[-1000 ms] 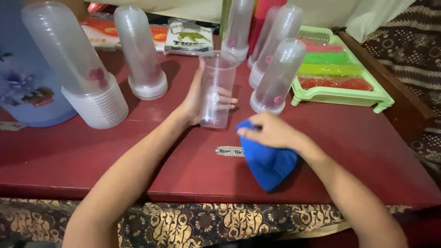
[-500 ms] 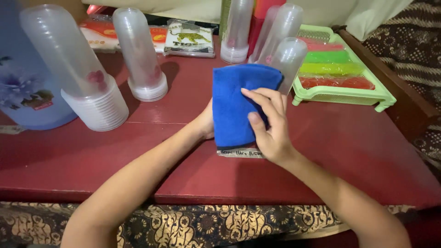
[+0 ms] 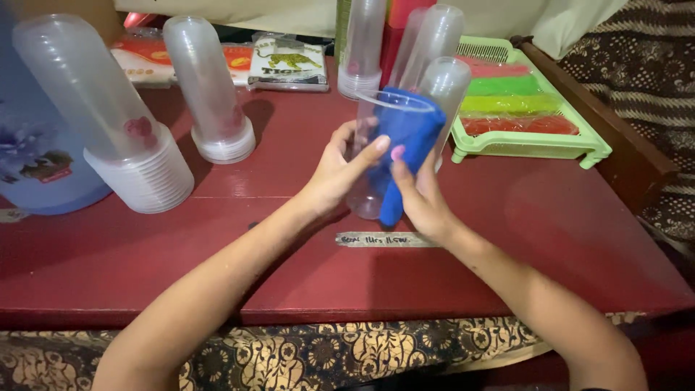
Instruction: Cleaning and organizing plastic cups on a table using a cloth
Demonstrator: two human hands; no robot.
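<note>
Left hand point(image 3: 337, 174) is holding a clear cup point(image 3: 376, 156) while right hand point(image 3: 420, 199) is pressing a blue cloth point(image 3: 402, 137) inside it, wiping underway, stacked cups point(image 3: 116, 108) waiting beyond both grips.

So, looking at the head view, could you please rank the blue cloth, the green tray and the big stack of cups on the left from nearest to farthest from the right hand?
1. Blue cloth: held in the right hand, draped over the clear cup.
2. Green tray: to the right, toward the back of the table.
3. Big stack of cups: far left, tilted.
</note>
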